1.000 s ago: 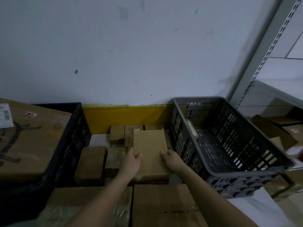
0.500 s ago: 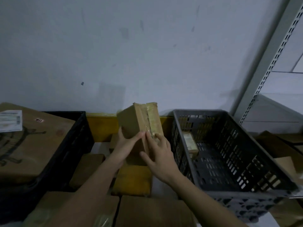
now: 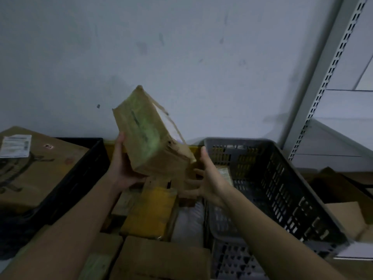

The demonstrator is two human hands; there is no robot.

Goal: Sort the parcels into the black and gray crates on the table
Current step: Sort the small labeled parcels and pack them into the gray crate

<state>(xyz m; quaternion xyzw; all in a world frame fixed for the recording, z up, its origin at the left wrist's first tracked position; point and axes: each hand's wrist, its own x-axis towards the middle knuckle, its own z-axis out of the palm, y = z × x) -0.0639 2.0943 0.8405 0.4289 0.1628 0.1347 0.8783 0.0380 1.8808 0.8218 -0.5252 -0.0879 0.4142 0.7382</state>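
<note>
With our left hand [image 3: 123, 168] gripping one tilted parcel [image 3: 150, 136] held up between the two crates and our right hand [image 3: 205, 182] open just beside it, we judge it still needs its label read, then a drop into the black crate [image 3: 80, 174] or gray crate [image 3: 282, 184].

white shipping label [image 3: 15, 146] on large carton [image 3: 34, 170], print too blurred to read

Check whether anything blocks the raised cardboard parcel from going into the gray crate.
Nothing visible does: the brown cardboard parcel is above the rim of the gray slatted plastic crate, whose floor is mostly bare.
</note>
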